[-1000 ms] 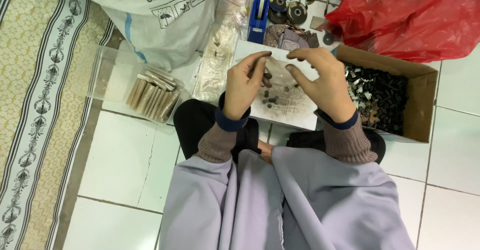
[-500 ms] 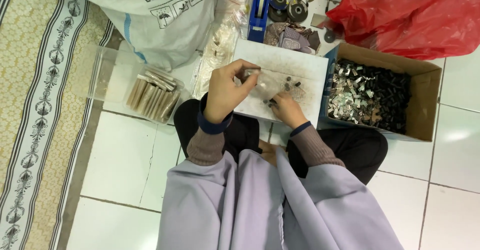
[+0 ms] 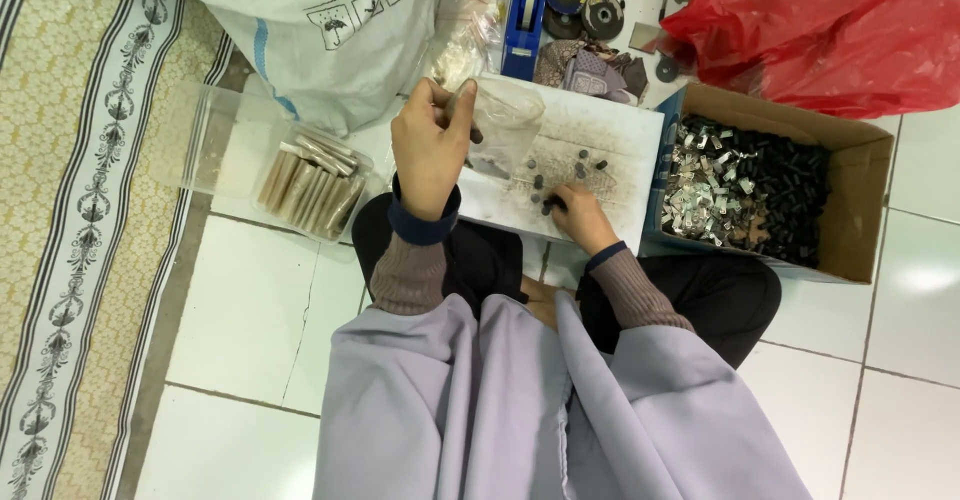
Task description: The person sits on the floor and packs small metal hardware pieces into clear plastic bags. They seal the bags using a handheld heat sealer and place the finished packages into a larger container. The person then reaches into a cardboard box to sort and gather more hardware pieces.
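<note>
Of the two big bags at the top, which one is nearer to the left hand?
The white sack, at the top left. The left hand is just beside its lower edge, while the red bag lies far off at the top right, behind the cardboard box.

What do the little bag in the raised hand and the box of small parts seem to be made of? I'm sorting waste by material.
The small bag held by the left hand looks like thin clear plastic film: see-through, glossy, crinkled. The open box looks like brown corrugated cardboard: matte, with folded flaps. The right hand rests on the white board among small dark pieces, material unclear.
</note>
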